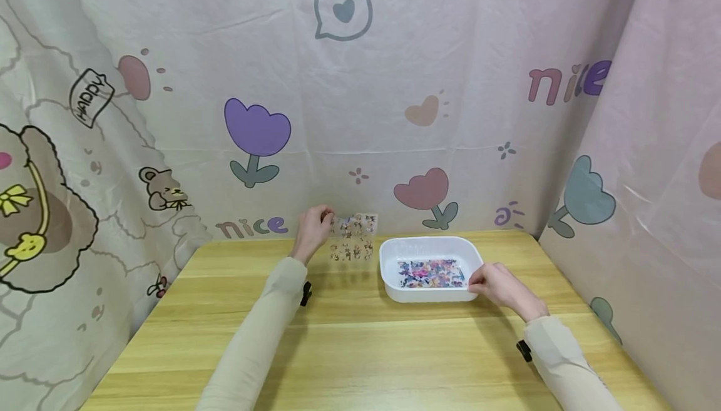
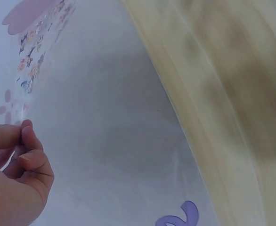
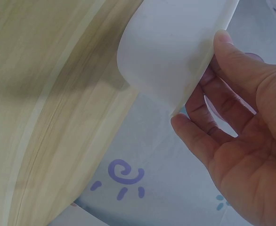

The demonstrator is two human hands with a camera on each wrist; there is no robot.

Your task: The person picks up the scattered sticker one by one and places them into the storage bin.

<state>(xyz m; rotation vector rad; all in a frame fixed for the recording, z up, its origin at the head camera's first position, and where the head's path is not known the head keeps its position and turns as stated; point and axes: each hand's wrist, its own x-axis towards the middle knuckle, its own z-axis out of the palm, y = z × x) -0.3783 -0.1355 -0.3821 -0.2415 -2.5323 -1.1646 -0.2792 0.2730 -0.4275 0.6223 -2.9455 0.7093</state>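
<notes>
A clear sticker sheet printed with small colourful figures hangs over the back of the table. My left hand pinches its upper left corner between thumb and fingertips. In the left wrist view the sheet is seen nearly edge-on above the hand. To the right stands a white plastic basin, with colourful printed sheets lying on its bottom. My right hand grips the basin's front right corner at the rim. The right wrist view shows the thumb and fingers of that hand along the basin's rim.
The wooden table carries the basin near its back edge. A printed cloth with flowers and hearts hangs right behind the table, and more cloth closes in both sides. A black clip-like piece sits at the left cuff, another at the right.
</notes>
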